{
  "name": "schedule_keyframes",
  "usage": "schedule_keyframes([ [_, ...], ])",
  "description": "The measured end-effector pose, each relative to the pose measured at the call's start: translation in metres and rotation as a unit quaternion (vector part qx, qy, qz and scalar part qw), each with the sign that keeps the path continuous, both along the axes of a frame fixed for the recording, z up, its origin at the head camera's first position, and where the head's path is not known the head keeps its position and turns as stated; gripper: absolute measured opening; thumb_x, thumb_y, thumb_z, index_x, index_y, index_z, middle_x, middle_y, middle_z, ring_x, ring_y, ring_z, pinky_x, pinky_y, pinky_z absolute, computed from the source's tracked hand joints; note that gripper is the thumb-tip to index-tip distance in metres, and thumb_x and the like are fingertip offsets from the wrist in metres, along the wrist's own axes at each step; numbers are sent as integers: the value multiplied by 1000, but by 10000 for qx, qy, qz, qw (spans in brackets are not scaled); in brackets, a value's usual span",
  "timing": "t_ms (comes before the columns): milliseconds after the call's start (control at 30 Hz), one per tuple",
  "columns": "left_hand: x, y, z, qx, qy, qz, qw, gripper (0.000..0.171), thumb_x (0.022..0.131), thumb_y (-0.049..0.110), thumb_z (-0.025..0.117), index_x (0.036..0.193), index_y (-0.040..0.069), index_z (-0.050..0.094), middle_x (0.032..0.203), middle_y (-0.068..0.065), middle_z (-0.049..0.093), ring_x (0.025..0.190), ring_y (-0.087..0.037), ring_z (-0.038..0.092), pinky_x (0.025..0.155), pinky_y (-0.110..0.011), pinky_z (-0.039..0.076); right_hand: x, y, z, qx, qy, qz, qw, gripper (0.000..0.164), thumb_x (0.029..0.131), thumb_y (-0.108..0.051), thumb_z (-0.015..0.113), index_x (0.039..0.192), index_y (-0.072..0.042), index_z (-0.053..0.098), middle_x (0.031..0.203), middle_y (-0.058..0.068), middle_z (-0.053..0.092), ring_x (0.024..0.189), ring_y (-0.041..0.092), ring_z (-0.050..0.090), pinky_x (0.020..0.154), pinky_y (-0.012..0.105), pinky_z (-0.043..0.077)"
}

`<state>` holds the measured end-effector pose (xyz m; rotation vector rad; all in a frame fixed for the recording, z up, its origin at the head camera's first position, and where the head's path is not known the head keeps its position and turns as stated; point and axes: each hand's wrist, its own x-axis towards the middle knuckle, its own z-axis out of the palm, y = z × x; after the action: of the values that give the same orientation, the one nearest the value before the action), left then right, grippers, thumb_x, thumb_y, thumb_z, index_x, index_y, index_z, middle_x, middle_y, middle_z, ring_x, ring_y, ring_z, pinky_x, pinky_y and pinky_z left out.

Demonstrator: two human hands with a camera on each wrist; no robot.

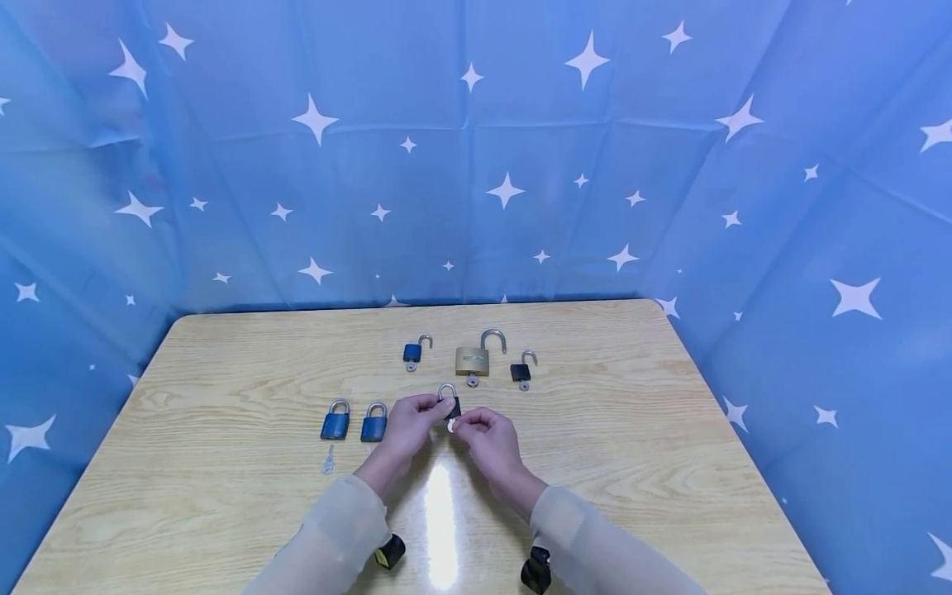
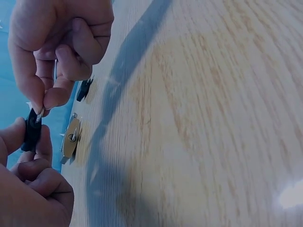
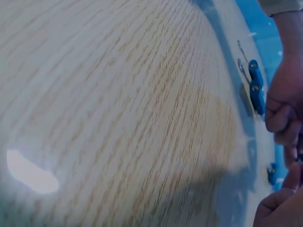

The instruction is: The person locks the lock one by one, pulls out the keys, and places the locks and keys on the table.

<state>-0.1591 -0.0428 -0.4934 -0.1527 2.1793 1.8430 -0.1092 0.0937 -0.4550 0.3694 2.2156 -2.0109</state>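
Hands: left hand [image 1: 407, 423] pinches black padlock [image 1: 456, 409]; right hand [image 1: 491, 450] pinches key [image 1: 450, 426] | lock: between hands, above table [image 1: 632, 463]; long axis—shackle far, base near | key: at base, right hand nearer; insertion depth—cannot tell | outward: two blue padlocks [image 1: 335, 425] left; brass padlock [image 1: 470, 360] beyond

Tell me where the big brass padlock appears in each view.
Head: brass padlock near the centre, slightly below mid-height.
Left wrist: brass padlock toward the left edge, slightly below mid-height.
Right wrist: not in the picture.
Shared landmark: left hand, visible in all three.
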Motion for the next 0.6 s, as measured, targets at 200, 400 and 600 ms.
schedule_keyframes([
  [200, 0, 0, 0, 19, 50, 77, 10000, 29, 86, 37, 70, 90, 8, 71, 85, -3, 61, 84, -19, 48, 71, -32, 37, 3, -3, 8, 79, 73, -8, 9999, 16, 84, -5, 62, 94, 8, 63, 84, 17, 66, 69, 17, 54, 60, 24, 41],
  [400, 0, 0, 1, -18, 145, 104, 9998, 28, 86, 36, 71, 91, 8, 71, 85, -4, 64, 84, -19, 51, 72, -32, 40, 6, -6, 5, 137, 140, -106, 9998, 17, 88, -9, 64, 97, 5, 65, 92, 24, 66, 75, 21, 58, 64, 28, 46],
  [600, 0, -1, 1, -73, 244, 88, 9996, 29, 86, 36, 70, 88, 6, 70, 80, -3, 60, 80, -18, 49, 67, -31, 39, 0, -5, -14, 16, 146, -157, 9998, 17, 87, -9, 66, 97, 5, 66, 92, 25, 66, 75, 21, 58, 62, 26, 45],
])
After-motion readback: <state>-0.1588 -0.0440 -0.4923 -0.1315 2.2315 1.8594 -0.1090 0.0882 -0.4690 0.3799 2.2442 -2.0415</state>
